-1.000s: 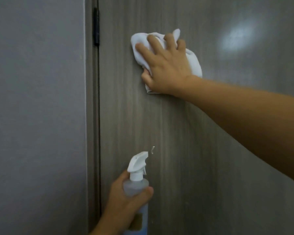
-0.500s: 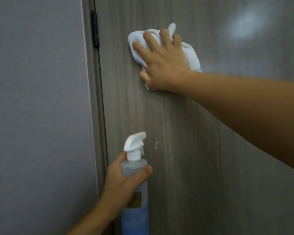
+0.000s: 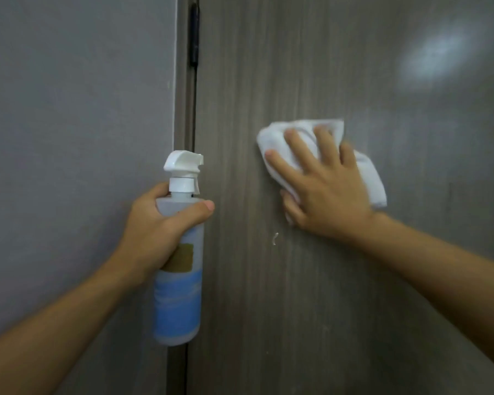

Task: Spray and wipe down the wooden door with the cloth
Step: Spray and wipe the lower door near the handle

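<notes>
Head view: right hand (image 3: 322, 192) pressing white cloth (image 3: 368, 178) flat against wooden door (image 3: 311, 309), fingers spread, thumb tucked at cloth's lower edge. Left hand (image 3: 157, 232) gripping spray bottle (image 3: 178, 297) by its shoulder, upright, nozzle toward door, left of right hand. Small white speck (image 3: 274, 238) on door just below right hand. Grey wall (image 3: 69, 138) behind left hand.

Bare door (image 3: 311, 309) lying open below the cloth (image 3: 365, 178), spray bottle (image 3: 180, 266) blocking the hinge (image 3: 194, 49) edge
</notes>
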A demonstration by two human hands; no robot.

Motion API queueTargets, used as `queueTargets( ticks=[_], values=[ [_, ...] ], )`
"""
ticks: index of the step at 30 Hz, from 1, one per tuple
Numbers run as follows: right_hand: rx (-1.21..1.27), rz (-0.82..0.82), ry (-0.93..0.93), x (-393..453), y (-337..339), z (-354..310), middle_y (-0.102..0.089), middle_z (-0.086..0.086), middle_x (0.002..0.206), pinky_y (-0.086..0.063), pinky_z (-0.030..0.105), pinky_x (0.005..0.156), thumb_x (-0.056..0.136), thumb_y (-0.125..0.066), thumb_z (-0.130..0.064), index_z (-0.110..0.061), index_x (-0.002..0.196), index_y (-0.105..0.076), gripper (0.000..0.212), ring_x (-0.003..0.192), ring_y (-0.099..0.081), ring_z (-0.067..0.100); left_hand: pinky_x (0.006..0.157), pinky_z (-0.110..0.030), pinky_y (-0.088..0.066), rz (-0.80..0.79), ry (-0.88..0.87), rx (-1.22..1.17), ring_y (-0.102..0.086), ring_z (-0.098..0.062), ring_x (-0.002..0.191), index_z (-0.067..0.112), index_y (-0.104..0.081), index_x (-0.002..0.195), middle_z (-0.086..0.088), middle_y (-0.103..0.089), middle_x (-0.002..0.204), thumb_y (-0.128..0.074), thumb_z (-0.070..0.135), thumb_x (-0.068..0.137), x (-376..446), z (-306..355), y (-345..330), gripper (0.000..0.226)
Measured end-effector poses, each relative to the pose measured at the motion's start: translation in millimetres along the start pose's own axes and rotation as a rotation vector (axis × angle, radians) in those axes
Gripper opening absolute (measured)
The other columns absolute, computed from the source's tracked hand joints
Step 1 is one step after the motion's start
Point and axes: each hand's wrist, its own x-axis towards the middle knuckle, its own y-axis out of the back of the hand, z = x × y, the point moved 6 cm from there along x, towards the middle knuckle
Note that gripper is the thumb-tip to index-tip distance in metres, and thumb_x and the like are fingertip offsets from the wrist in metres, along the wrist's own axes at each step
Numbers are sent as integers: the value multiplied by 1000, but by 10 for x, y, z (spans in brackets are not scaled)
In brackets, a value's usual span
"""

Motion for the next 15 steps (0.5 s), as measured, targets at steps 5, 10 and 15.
queueTargets(
  ticks=[5, 10, 15],
  values=[
    [23, -113, 200, -960, -228, -682, -35, 17, 167, -31, 61, 104, 89, -55, -53, -24, 163, -37, 81, 146, -32, 56, 73, -51, -63, 43, 41, -22, -74, -39, 83, 8, -69, 96, -23, -72, 91, -83, 47, 59, -12, 20, 101, 56],
    [35, -192, 327, -920, -241, -791, -39, 16, 162, -33, 60, 101, 90, -54, -55, -28, 160, -39, 77, 139, -39, 53, 79, -62, -60, -2, 83, -14, -72, -43, 84, 2, -66, 95, -29, -69, 94, -83, 47, 60, -55, 75, 125, 60],
    [0, -97, 57, 194, -75, -363, -35, 14, 163, -31, 57, 98, 88, -54, -55, -32, 158, -37, 75, 134, -40, 48, 72, -50, -61, 14, 125, -54, -70, -28, 73, -1, -66, 99, -26, -70, 87, -84, 39, 67, -22, -16, 95, 54]
  ],
)
